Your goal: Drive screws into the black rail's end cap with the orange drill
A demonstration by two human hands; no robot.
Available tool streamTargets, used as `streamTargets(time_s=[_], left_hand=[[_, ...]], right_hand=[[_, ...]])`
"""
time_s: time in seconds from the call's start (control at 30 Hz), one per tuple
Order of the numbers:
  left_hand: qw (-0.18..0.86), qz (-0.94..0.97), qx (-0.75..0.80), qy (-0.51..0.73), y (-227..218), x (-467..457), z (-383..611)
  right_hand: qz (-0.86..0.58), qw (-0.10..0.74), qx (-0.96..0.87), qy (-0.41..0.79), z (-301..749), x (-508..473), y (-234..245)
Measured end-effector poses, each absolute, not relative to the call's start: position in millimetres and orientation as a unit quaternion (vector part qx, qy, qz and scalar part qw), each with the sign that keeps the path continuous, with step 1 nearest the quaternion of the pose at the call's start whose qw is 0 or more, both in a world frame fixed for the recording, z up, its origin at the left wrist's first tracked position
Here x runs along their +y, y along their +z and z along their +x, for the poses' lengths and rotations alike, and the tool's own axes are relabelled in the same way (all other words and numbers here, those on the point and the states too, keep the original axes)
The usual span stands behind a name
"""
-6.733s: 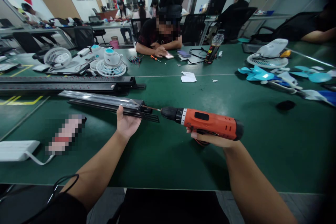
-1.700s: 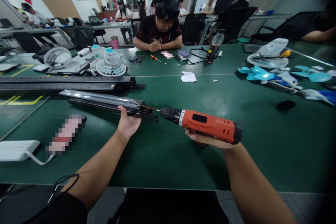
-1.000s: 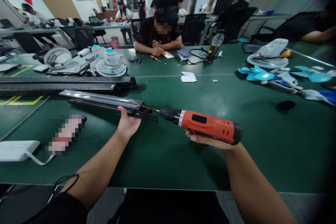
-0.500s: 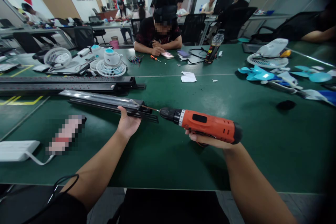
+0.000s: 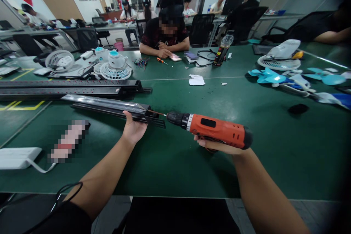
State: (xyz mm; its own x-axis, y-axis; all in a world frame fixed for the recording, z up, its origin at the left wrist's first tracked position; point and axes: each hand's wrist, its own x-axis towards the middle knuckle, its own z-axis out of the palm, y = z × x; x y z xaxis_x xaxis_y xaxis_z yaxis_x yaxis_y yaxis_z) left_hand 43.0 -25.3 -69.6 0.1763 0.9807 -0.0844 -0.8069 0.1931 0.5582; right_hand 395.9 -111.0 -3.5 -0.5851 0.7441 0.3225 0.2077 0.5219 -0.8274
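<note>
My right hand (image 5: pixel 219 147) is closed round the grip of an orange and black cordless drill (image 5: pixel 216 128), which lies level and points left. Its long thin bit (image 5: pixel 158 113) reaches the right end of a long black metal rail (image 5: pixel 109 106); whether the tip is inside a screw or hole is too small to tell. My left hand (image 5: pixel 134 128) grips that rail near the same end, thumb up on the near side, its other fingers hidden underneath. A strip of shiny film covers the rail's top.
More black rails (image 5: pixel 68 88) lie behind on the green table (image 5: pixel 175 172). A phone (image 5: pixel 68 140) is cabled to a white power bank (image 5: pixel 19 157) at left. White fans (image 5: pixel 115 66), blue fan blades (image 5: pixel 270 76) and a bottle (image 5: pixel 223 51) stand farther off. A co-worker (image 5: pixel 164 25) sits opposite.
</note>
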Motion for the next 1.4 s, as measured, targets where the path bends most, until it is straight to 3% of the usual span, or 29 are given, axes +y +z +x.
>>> streamTargets(time_s=[0.3,0.67,1.13,1.4], left_hand=[[0.728,0.201,0.244,0.609,-68,-26,46],[0.744,0.183,0.215,0.606,-67,-21,47],[0.724,0.196,0.229,0.62,-64,-15,49],[0.729,0.189,0.218,0.621,-63,-11,47]], right_hand=[[-0.287,0.328,-0.791,0.429,396,-108,-5],[-0.345,0.374,-0.707,0.491,403,-98,-20],[-0.322,0.41,-0.6,0.607,399,-92,-32],[-0.31,0.408,-0.605,0.61,396,-84,-30]])
